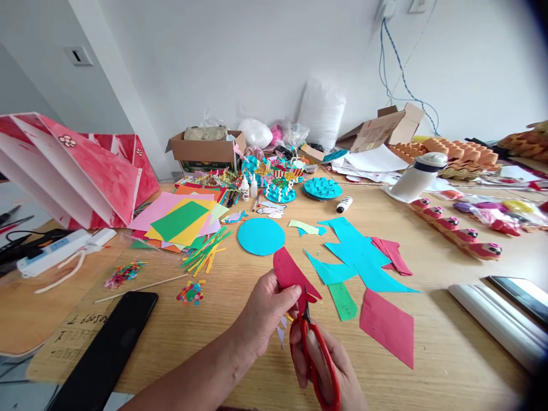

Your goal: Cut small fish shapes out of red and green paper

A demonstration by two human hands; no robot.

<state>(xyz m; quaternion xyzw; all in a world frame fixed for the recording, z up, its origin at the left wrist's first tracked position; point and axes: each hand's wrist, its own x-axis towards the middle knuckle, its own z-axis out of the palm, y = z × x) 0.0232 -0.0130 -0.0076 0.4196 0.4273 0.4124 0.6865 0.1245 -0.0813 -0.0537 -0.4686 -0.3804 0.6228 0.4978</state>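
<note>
My left hand (263, 311) pinches a piece of pink-red paper (289, 273) with a rounded top, held up over the wooden table (436, 337). My right hand (331, 371) grips red-handled scissors (314, 357), fingers through the loops. The blades meet the lower edge of the paper. Small paper slivers hang just under the cut. A blue paper disc (261, 236) lies just beyond the hands.
Blue paper offcuts (359, 257), a green strip (343, 301) and a pink-red diamond piece (389, 326) lie to the right. A stack of coloured sheets (180, 222) and a black phone (109, 351) are left. Glue bottles, boxes and crafts crowd the back.
</note>
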